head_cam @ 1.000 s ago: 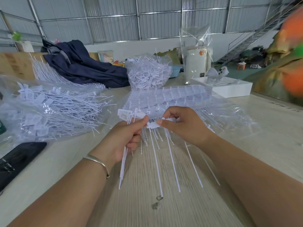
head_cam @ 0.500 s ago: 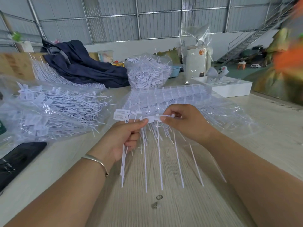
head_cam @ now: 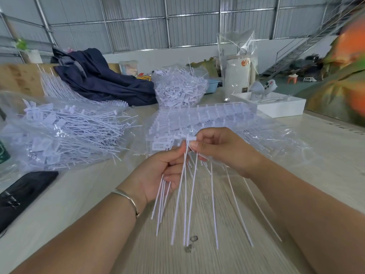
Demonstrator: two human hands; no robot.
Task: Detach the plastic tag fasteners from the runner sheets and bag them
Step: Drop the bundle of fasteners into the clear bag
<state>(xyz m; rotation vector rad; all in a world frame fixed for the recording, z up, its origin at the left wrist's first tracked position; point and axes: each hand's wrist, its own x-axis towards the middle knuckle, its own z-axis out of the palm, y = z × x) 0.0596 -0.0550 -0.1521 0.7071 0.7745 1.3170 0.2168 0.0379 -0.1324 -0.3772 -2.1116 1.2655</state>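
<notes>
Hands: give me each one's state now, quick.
Left hand: holding a bundle of detached tag fasteners.
Right hand: pinching the runner strip.

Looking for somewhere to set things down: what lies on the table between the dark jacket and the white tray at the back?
In the head view, a clear bag heaped with white plastic tags sits between the dark jacket and the white tray.

Pale wood-grain desk [head_cam: 325, 147] carrying a crumpled navy garment [head_cam: 102, 82] at the far left and a black pouch [head_cam: 21, 192] at the near left edge. White tray [head_cam: 284, 107] at the far right holds a grey fan [head_cam: 262, 89]; just behind it stands a white cylinder [head_cam: 238, 76] wrapped in clear film. Background: corrugated metal wall [head_cam: 187, 20] and a staircase [head_cam: 308, 42] at right.
</notes>
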